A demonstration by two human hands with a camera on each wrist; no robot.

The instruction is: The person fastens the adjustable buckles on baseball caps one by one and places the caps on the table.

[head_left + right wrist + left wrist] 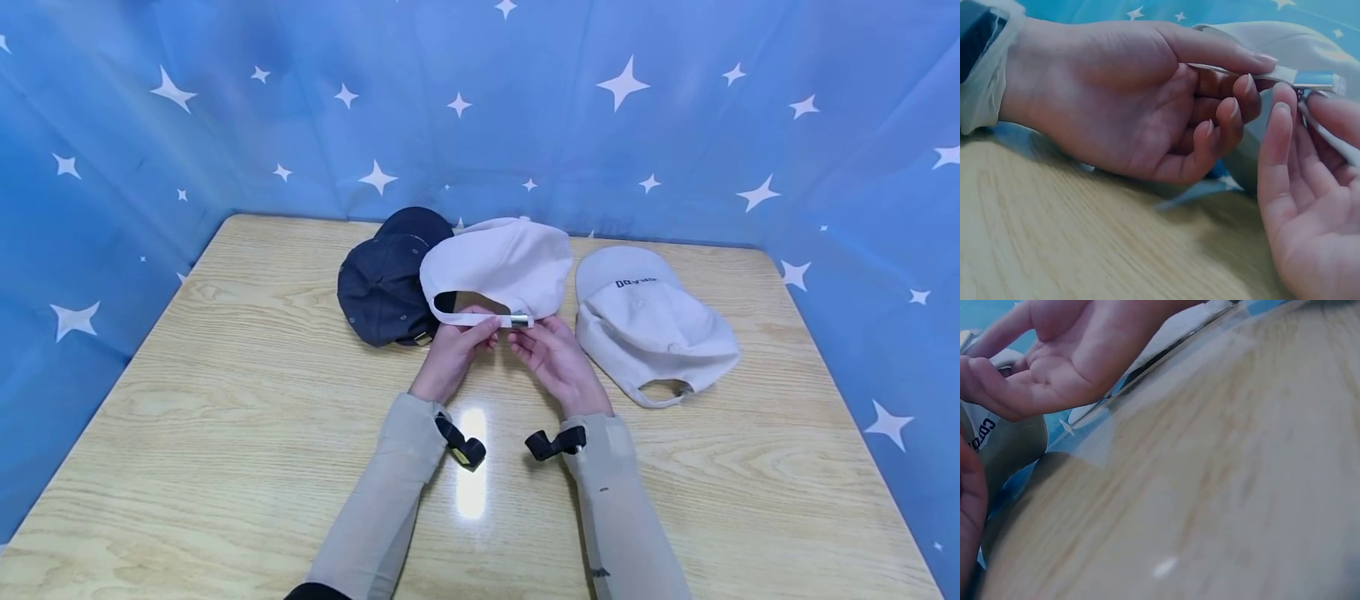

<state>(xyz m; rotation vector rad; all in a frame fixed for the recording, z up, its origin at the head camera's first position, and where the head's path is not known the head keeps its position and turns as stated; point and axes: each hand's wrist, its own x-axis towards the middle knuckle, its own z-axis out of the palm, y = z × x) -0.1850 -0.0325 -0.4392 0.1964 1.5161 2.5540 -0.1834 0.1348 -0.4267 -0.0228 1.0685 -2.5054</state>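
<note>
A white baseball cap (517, 262) is held up near the table's back edge, its rear opening and strap (472, 319) facing me. My left hand (452, 350) pinches the strap between thumb and index finger. At the strap's metal buckle (520, 320), my right hand (558, 367) has its thumb and fingertips together. The right wrist view shows the left hand (1129, 103) on the strap, and the right hand (1319, 212) just under the shiny buckle (1315, 79). In the left wrist view, the right hand (1079, 356) appears palm up, while the buckle is hidden.
A dark navy cap (378, 287) lies to the left, partly behind the held cap. On the right lies another whitish cap (652, 325) with dark lettering on its front. Blue star-patterned cloth (420, 108) rises behind the wooden table (247, 400) and along both sides.
</note>
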